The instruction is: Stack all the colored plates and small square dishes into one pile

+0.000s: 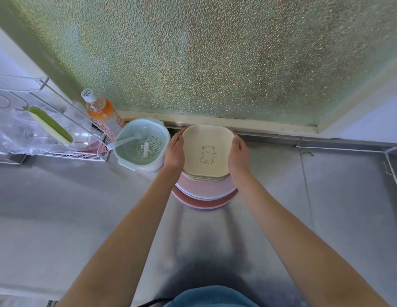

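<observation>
At the bottom of the frame I saw a bit of blue cloth, and two bare arms reached up from there toward the middle. The left hand (175, 151) and the right hand (238, 154) were clasped on the two sides of a small stack of square dishes (207, 149). The top dish was cream with a little bear drawn on it. The stack sat right between the hands, so neither hand was nearer.

Under the stack were the big round plates (205, 193), pink and pale, in a pile in the middle of the frame. The square dishes looked set on top of them, a bit toward the far side. I think the pile was nearly done, and it only needed to be set straight.

The plates lay on a shiny metal counter (82, 196). At middle left stood a pale green strainer bowl (141, 145), an orange bottle (100, 109) and a wire rack (38, 129). Bumpy glass (204, 58) filled the top.
</observation>
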